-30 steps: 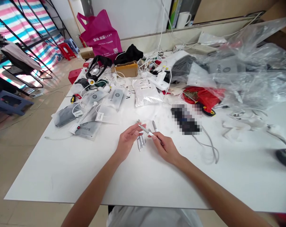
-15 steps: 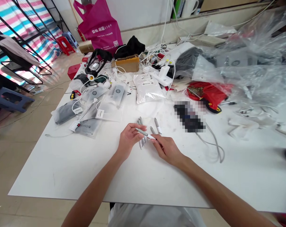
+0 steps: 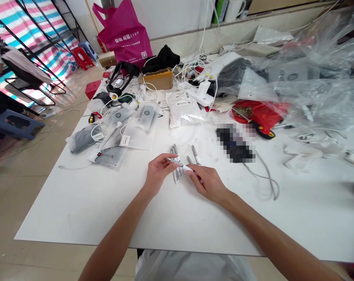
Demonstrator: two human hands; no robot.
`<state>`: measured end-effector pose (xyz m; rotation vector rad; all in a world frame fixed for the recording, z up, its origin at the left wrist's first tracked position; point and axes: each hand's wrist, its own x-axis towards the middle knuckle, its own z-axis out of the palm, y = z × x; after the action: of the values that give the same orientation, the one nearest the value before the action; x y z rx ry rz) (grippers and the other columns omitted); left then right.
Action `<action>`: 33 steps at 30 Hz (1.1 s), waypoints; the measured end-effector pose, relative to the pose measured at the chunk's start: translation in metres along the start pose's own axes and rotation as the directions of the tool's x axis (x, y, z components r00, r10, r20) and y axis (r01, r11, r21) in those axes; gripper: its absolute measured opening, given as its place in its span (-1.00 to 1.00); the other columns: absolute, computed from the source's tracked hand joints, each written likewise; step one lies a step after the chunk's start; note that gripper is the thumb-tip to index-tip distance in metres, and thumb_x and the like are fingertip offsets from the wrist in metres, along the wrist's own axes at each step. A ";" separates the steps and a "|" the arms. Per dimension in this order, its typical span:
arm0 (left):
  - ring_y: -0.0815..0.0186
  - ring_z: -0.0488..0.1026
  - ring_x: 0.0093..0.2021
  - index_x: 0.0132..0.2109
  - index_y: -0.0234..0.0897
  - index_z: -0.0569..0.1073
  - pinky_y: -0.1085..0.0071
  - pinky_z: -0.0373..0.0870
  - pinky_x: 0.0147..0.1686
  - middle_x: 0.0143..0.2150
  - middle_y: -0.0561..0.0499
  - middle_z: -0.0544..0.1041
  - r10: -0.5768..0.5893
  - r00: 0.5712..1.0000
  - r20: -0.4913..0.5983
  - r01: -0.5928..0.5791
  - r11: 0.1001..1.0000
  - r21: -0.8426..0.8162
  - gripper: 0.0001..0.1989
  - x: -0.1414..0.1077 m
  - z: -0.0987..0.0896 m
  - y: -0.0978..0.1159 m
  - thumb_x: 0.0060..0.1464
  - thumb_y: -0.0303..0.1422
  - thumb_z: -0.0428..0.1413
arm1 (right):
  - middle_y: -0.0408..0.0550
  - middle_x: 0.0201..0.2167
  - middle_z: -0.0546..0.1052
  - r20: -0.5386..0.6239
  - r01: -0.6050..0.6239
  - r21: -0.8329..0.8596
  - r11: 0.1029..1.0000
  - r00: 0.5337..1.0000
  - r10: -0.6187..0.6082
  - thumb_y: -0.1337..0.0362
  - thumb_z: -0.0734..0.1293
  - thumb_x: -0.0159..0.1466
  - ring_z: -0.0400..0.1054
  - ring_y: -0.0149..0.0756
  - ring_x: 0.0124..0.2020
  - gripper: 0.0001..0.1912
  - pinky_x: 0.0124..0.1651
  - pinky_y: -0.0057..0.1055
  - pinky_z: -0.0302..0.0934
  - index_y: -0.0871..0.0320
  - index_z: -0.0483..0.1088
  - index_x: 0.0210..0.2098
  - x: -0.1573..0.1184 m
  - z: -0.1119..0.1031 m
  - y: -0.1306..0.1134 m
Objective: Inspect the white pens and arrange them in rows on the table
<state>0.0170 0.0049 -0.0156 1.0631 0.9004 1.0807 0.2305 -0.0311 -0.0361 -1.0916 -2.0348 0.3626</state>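
Observation:
A white and grey pen [image 3: 186, 168] is held slantwise between my two hands, just above the table. My left hand [image 3: 160, 169] pinches its grey end between thumb and fingers. At the other end, my right hand [image 3: 207, 181] is closed round the white barrel. Several similar pens [image 3: 175, 178] lie side by side under and behind the held one, partly hidden by it. Beyond my right hand, a loose pen [image 3: 196, 154] rests on the table, with the tip of another pen [image 3: 189, 160] beside it, its rest covered by my hand.
Packaged items in frosted bags [image 3: 111, 157] lie to the left on the white table [image 3: 77, 210]. A white plastic parcel [image 3: 185, 111] sits ahead, with tangled cables behind. On the right are a blurred-out dark object [image 3: 235, 145], a red bag [image 3: 258, 113] and clear plastic sheeting [image 3: 320, 86].
The view has shifted slightly. The left end of the held pen has moved a little, while both hands keep nearly the same place and grip.

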 end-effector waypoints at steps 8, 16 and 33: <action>0.28 0.52 -0.21 -0.08 -0.22 0.66 0.28 0.44 -0.11 -0.05 -0.14 0.70 0.017 0.999 0.048 -0.015 0.999 -0.032 -0.79 -0.001 0.003 0.002 0.19 -0.23 0.36 | -0.11 -0.40 0.53 0.030 -0.041 0.037 0.998 0.999 0.040 0.27 0.14 0.59 0.30 -0.36 -0.50 -0.73 -0.37 -0.40 0.17 0.14 0.43 0.10 0.005 -0.005 -0.005; 0.35 0.48 -0.34 -0.29 -0.27 0.49 0.30 0.42 -0.20 -0.16 -0.12 0.72 0.009 0.998 -0.064 -0.013 0.998 -0.056 -0.69 0.001 0.007 -0.007 0.16 -0.16 0.38 | -0.07 -0.33 0.49 0.010 -0.038 -0.032 0.999 0.999 0.038 0.27 0.16 0.56 0.30 -0.34 -0.47 -0.83 -0.38 -0.39 0.17 0.12 0.36 0.03 0.003 0.000 0.001; 0.23 0.59 -0.16 -0.20 -0.27 0.55 0.28 0.47 -0.15 -0.08 -0.16 0.71 0.038 0.999 0.016 -0.038 0.999 -0.010 -0.75 0.000 0.007 -0.005 0.21 -0.17 0.35 | -0.06 -0.34 0.55 0.028 -0.051 -0.073 0.996 0.998 0.053 0.26 0.10 0.59 0.37 -0.32 -0.45 -0.75 -0.37 -0.40 0.15 0.11 0.38 0.06 0.002 0.000 0.000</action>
<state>0.0249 0.0028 -0.0186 1.0827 0.8642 1.1059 0.2299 -0.0295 -0.0347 -1.1913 -2.0624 0.3360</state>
